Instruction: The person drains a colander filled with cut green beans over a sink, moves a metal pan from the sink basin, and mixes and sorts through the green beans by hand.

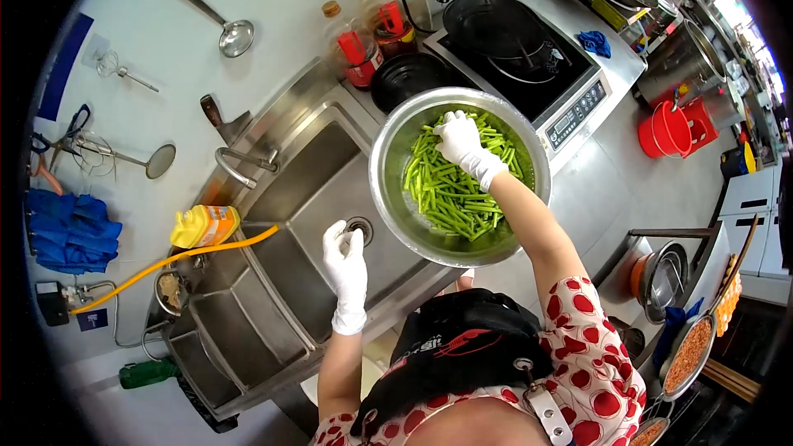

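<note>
A large metal bowl full of cut green stems stands at the right end of the steel sink. Inside it, my right hand, in a white glove, rests on the stems with its fingers curled down; what the fingertips hold is hidden. My left hand, also gloved in white, hangs over the sink basin to the left of the bowl, near the drain. Its thumb and fingers are apart and nothing is between them.
An induction cooker with a black wok is beyond the bowl. Bottles and a black pan stand behind it. A faucet, yellow bottle and orange hose are at left.
</note>
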`<state>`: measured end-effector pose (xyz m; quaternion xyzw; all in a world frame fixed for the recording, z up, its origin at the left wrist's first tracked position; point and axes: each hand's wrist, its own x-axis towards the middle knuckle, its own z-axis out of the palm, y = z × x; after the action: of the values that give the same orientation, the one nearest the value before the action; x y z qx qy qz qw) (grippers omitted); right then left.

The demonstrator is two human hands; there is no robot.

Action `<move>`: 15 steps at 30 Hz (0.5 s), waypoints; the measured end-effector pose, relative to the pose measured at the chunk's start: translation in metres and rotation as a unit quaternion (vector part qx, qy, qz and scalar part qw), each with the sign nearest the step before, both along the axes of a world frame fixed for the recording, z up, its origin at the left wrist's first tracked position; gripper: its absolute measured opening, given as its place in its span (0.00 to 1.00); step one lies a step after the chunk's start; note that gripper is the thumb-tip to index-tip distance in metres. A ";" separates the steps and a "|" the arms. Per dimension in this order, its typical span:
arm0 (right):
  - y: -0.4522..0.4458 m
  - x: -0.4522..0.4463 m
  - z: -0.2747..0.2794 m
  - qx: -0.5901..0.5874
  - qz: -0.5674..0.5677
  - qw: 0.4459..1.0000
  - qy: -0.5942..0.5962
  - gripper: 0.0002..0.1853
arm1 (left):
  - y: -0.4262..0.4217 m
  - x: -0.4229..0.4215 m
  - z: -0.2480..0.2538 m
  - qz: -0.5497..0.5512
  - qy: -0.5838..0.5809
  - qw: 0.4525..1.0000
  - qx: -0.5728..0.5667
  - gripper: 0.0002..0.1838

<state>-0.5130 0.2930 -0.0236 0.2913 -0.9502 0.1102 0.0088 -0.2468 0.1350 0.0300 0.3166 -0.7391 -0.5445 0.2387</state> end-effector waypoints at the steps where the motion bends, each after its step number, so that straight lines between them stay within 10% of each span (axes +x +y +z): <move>1: -0.001 -0.001 -0.002 0.004 0.000 1.000 -0.012 0.19 | -0.007 0.007 -0.004 0.003 0.007 1.000 0.019 0.16; 10: 0.001 -0.003 -0.016 -0.041 0.055 0.996 0.054 0.03 | -0.042 0.046 -0.037 0.031 -0.034 0.993 0.104 0.09; 15: 0.012 -0.006 -0.005 -0.280 0.001 0.959 0.031 0.03 | -0.047 0.048 -0.041 0.025 -0.047 0.991 0.124 0.08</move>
<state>-0.5194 0.3047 -0.0282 0.2812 -0.8804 0.3627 0.1197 -0.1989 0.0884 -0.0106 0.3876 -0.6679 -0.6104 0.1762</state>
